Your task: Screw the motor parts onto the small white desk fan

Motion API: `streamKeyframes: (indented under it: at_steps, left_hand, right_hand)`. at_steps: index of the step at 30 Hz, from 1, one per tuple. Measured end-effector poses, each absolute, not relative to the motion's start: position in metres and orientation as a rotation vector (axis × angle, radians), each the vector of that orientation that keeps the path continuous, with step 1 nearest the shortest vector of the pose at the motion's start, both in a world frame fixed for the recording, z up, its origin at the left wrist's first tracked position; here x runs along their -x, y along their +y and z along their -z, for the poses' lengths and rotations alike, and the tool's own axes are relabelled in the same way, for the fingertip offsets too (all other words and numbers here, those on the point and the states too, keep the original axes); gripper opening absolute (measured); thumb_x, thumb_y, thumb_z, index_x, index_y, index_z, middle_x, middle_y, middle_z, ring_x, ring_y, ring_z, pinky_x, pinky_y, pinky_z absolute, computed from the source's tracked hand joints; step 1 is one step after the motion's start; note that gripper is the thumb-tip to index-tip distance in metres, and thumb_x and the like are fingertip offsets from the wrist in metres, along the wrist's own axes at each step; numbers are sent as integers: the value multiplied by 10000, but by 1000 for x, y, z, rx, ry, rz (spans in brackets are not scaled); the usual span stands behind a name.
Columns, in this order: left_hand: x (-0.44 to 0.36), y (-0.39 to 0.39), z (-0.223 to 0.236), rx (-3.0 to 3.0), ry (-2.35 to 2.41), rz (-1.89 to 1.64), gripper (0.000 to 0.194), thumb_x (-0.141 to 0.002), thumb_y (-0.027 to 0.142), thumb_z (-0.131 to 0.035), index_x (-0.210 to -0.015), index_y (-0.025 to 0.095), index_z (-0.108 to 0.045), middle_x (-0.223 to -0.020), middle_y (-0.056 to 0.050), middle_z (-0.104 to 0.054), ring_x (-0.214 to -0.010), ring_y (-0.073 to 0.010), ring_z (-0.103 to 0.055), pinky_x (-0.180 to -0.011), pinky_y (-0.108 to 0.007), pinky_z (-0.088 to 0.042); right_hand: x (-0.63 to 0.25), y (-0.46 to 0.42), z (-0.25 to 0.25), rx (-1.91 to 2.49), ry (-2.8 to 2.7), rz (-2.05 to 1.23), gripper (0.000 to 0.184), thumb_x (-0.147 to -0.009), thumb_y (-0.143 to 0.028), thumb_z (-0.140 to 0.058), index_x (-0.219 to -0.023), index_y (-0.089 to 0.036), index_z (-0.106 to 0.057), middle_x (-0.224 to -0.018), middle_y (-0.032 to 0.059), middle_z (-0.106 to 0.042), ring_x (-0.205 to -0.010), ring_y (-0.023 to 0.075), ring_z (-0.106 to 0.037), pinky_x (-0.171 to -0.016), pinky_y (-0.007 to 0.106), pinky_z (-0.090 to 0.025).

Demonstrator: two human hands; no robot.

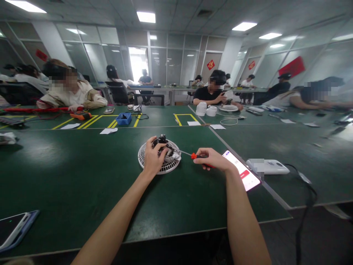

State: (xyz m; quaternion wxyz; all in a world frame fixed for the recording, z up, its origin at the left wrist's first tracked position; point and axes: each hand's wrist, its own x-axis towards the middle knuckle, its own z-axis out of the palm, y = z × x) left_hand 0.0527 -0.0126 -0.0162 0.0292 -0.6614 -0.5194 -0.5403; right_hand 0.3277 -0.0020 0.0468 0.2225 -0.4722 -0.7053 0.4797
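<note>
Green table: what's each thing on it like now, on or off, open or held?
Screwdriver: held in right grip
Black mechanism: uncovered, held by left grip
White grille: flat, beneath the mechanism
Right phone: screen lit
Left phone: screen mostly dark
Blue bin: open, something dark inside

i observe a workshop-type room: long green worktables (63, 206) marked with yellow tape (179, 120), people seated at them, a small blue parts bin (123, 118), office chairs (118, 92), glass partitions, ceiling light panels (146, 17).
</note>
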Motion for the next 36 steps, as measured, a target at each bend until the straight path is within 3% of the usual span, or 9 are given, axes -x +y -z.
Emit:
streamKeyframes:
  at_steps: [4, 10, 14, 19, 23, 27, 36]
  left_hand:
    - [-55, -15, 15, 1987, -1603, 1706, 108, -896, 292, -695, -964, 219, -735, -1364, -95, -488, -1308, -297, -526, -1166, -531, -432]
    - [-59, -18, 14, 1953, -1604, 1716, 92, -887, 285, -709, -933, 210, -736, -1339, -98, -510, -1293, -296, -536, -1141, -528, -456]
    - [-61, -18, 14, 1939, -1607, 1722, 80, -887, 272, -708, -920, 205, -735, -1341, -103, -517, -1285, -299, -540, -1115, -521, -474]
    - [-62, -18, 15, 1938, -1601, 1701, 76, -886, 265, -705, -925, 205, -731, -1342, -108, -517, -1289, -307, -536, -1091, -524, -482]
    - [-63, -18, 15, 1929, -1585, 1679, 60, -872, 244, -713, -913, 203, -728, -1320, -116, -525, -1280, -308, -546, -1082, -516, -485]
    - [-63, -19, 15, 1925, -1586, 1668, 77, -875, 254, -707, -929, 202, -726, -1334, -119, -520, -1277, -310, -546, -1092, -519, -476]
    - [-65, -20, 15, 1912, -1593, 1673, 81, -870, 272, -708, -917, 206, -713, -1345, -108, -523, -1262, -304, -546, -1079, -519, -480]
  right_hand:
    - [-330, -6, -50, 1238, -1954, -1315, 442, -662, -343, -886, -913, -213, -546, -870, -22, -618, -595, 109, -614, -445, 218, -471]
    - [-331, -10, -59, 1271, -1910, -1351, 410, -673, -350, -870, -895, -205, -557, -828, -12, -619, -649, 142, -639, -473, 237, -509]
    - [-332, -8, -62, 1285, -1898, -1381, 374, -727, -461, -831, -895, -168, -670, -811, 24, -648, -657, 141, -629, -475, 228, -482]
    - [-331, -6, -62, 1344, -1885, -1390, 483, -803, -617, -713, -871, -138, -711, -738, 60, -678, -561, 125, -567, -420, 225, -390]
    - [-329, -11, -63, 1277, -1908, -1355, 444, -703, -508, -843, -944, -190, -650, -812, -4, -630, -542, 91, -526, -407, 208, -371]
    - [-329, -15, -65, 1282, -1872, -1334, 471, -643, -423, -898, -874, -217, -543, -797, -37, -586, -553, 92, -544, -412, 201, -389]
    - [-332, -6, -60, 1384, -1826, -1425, 522, -783, -656, -719, -866, -143, -671, -728, 38, -652, -568, 108, -552, -417, 203, -366]
